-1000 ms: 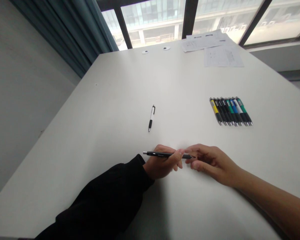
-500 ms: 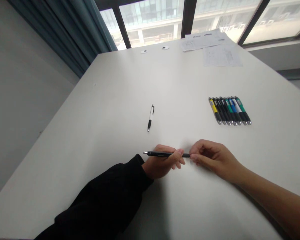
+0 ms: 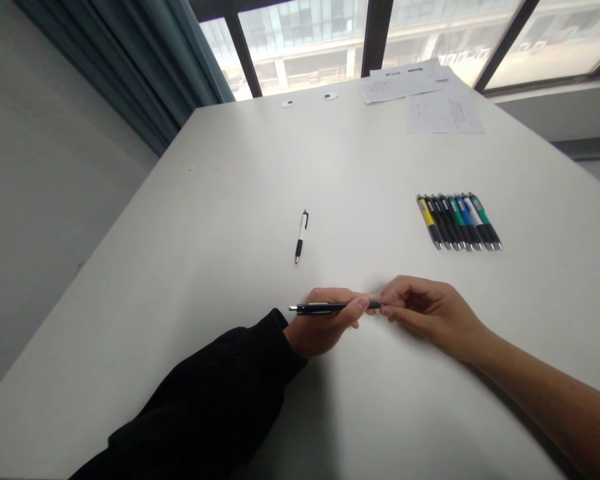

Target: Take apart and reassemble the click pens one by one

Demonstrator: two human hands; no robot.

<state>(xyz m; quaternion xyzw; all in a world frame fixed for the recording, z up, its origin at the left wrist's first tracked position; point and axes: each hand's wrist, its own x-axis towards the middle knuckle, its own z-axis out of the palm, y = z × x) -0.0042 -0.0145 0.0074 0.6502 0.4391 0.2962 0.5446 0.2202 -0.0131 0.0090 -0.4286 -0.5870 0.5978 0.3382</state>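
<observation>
My left hand, in a black sleeve, is closed around a slim black pen held level just above the white table. The fingertips of my right hand pinch the pen's right end, so both hands hold it. A white and black pen lies alone on the table beyond my left hand. A row of several pens with yellow, black, green and blue barrels lies side by side to the upper right of my right hand.
Printed paper sheets lie at the table's far edge by the window. Two small white round discs sit near that edge. A blue curtain hangs at the far left, beside a grey wall.
My right hand's fingers have closed onto the right end of the black pen, covering its tip. The left hand has kept its hold.
</observation>
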